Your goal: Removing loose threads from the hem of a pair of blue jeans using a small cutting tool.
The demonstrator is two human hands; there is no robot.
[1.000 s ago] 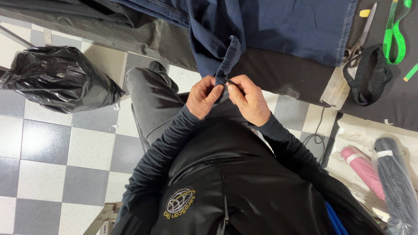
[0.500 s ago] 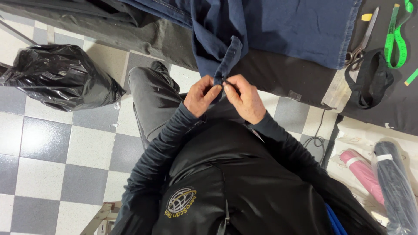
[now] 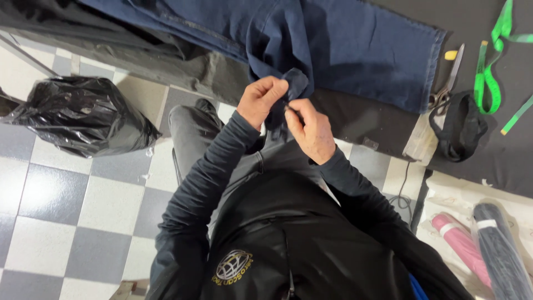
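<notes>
A dark blue garment (image 3: 344,44) lies over the edge of a dark table (image 3: 499,161), with a narrow end hanging down toward my lap. My left hand (image 3: 261,100) pinches that hanging end from the left. My right hand (image 3: 308,130) grips the same piece of blue fabric just below and to the right, fingers closed on it. Both hands touch each other around the fabric, above my grey trouser leg (image 3: 194,139). What sits between the fingertips is hidden.
Scissors (image 3: 447,83), a black fabric loop (image 3: 461,128) and a green measuring tape (image 3: 491,61) lie on the table at right. A full black plastic bag (image 3: 83,114) sits on the checkered floor at left. Pink (image 3: 461,244) and dark fabric rolls (image 3: 499,250) lie at lower right.
Both hands have stayed on the hanging blue fabric end, shifting their grip slightly; the view has tilted a little, and the fabric end is now bunched between the fingers.
</notes>
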